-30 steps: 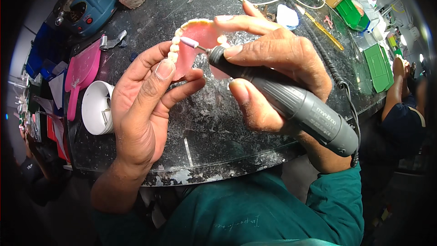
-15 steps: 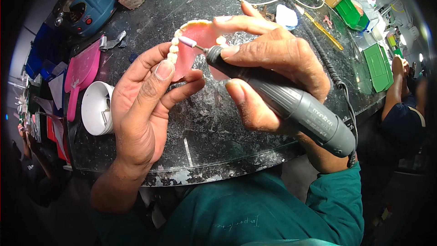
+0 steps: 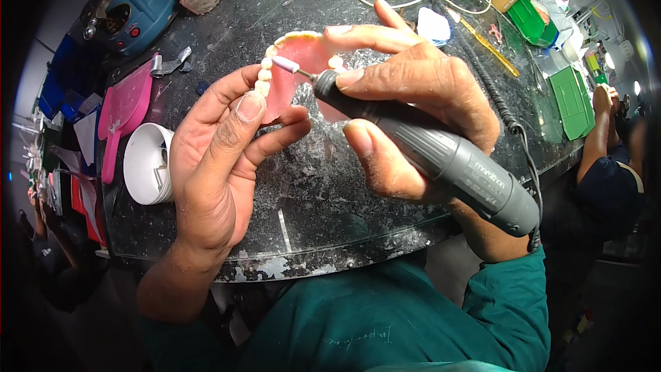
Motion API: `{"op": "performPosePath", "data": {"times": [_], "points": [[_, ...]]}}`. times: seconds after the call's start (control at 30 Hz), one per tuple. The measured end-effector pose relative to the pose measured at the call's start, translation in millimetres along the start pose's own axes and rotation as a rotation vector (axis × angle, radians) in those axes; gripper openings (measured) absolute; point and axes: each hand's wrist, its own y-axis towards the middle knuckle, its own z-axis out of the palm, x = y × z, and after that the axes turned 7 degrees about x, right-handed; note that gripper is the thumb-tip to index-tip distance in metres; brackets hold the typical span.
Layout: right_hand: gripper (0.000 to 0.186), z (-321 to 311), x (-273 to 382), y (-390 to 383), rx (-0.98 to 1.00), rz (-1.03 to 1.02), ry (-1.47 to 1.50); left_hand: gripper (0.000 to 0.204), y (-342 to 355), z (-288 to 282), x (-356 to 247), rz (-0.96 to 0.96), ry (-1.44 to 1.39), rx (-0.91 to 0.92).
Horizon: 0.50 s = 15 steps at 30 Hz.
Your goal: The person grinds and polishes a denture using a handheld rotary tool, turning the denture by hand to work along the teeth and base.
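A pink denture (image 3: 303,53) with cream teeth is held up over the bench. My left hand (image 3: 220,141) pinches its left side between thumb and fingers. In my right hand (image 3: 427,89) lies a dark grey handpiece (image 3: 441,145), gripped like a pen. Its pale pink grinding bit (image 3: 285,64) sits at the inner side of the left teeth; whether it touches them I cannot tell. The right index fingertip rests by the denture's far right edge and hides some of the teeth there. A coiled black cord (image 3: 506,114) runs from the handpiece's rear end.
On the left stand a white bowl (image 3: 146,165), a pink dustpan (image 3: 124,107) and a blue machine (image 3: 131,14). A yellow-handled tool (image 3: 492,48) and green trays (image 3: 571,103) lie to the right. Other people's arms (image 3: 600,124) show at both sides. White dust covers the black bench (image 3: 330,200).
The denture and the bit have shifted very slightly to the right. The handpiece has turned a little in my right hand. Both grips stay the same.
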Motion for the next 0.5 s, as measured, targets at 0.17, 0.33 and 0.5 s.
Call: {"op": "performPosePath", "data": {"times": [0.17,0.33,0.5], "points": [[0.033,-2.9,1.5,0.5,0.02,0.013,0.012,0.037,0.1,-0.3,0.4,0.002,-0.006,-0.005],[0.03,-0.9,3.3,0.3,0.019,0.037,0.037,0.037,0.3,-0.1,-0.5,0.001,0.001,0.005],[0.03,-1.6,5.1,2.5,0.04,0.039,0.015,0.037,-0.5,0.1,-0.9,-0.005,0.01,-0.007]]}}
